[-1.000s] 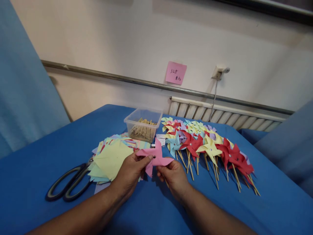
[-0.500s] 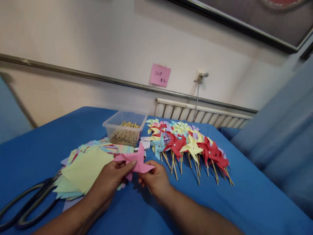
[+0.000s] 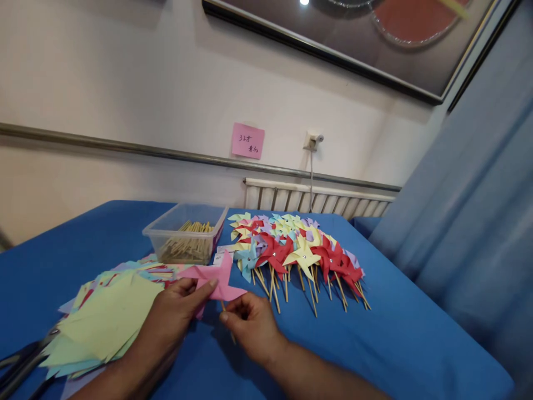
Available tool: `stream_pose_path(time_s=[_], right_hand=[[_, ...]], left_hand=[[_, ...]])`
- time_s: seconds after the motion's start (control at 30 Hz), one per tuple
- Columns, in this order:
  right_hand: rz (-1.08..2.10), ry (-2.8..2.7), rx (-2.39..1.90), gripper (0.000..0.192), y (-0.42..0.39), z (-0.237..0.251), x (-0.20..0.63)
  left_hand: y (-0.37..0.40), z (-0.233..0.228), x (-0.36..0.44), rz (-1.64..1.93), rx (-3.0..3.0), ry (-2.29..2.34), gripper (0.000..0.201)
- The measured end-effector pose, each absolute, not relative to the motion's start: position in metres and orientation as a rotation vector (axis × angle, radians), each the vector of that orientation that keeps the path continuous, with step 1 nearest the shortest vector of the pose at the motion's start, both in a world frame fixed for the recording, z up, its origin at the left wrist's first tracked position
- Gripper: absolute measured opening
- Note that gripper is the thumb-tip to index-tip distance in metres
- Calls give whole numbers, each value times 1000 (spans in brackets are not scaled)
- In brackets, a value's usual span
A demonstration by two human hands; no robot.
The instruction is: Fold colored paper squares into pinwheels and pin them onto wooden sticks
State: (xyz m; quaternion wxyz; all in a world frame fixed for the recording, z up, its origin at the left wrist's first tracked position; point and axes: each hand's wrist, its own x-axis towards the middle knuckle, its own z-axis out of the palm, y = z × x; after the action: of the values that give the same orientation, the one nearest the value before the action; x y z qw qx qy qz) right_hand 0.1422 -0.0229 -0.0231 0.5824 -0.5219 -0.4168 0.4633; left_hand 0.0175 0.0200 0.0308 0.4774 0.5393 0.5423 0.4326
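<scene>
Between my hands is a pink paper pinwheel (image 3: 216,278), its folded blades spread out. My left hand (image 3: 181,303) pinches it at the centre, the thumb pressed on the front. A thin wooden stick (image 3: 224,306) comes down from behind the paper, and my right hand (image 3: 249,322) has it between thumb and fingers just below the blades. How the stick joins the paper is hidden behind the pinwheel. Left of my left hand lies a pile of coloured paper squares (image 3: 112,316), pale yellow on top.
A clear plastic box (image 3: 179,233) of wooden sticks (image 3: 187,241) stands behind the paper. Several finished pinwheels (image 3: 303,256) lie at the right on the blue cloth (image 3: 400,355). Dark-handled scissors (image 3: 25,361) lie at the left edge, and a blue curtain (image 3: 470,166) hangs at the right.
The view has turned to the right and slightly up. My right hand has moved off the pink blade, down onto the stick. My left hand keeps its pinch at the centre.
</scene>
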Motion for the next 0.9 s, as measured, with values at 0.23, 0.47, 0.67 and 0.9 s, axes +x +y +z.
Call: stream_pose_path(time_s=[0.23, 0.47, 0.67, 0.9], right_hand=[[1053, -1106, -1288, 20, -43, -29, 178], [949, -1153, -1382, 19, -49, -36, 196], [714, -1089, -1556, 22, -38, -37, 222], [503, -1063, -1752, 26, -31, -35, 260]], left_hand=[[17, 31, 53, 967, 1368, 1282, 42], [18, 21, 75, 980, 1357, 1207, 40], [13, 24, 72, 933, 1219, 1010, 42], [17, 11, 55, 809, 1188, 1104, 35]])
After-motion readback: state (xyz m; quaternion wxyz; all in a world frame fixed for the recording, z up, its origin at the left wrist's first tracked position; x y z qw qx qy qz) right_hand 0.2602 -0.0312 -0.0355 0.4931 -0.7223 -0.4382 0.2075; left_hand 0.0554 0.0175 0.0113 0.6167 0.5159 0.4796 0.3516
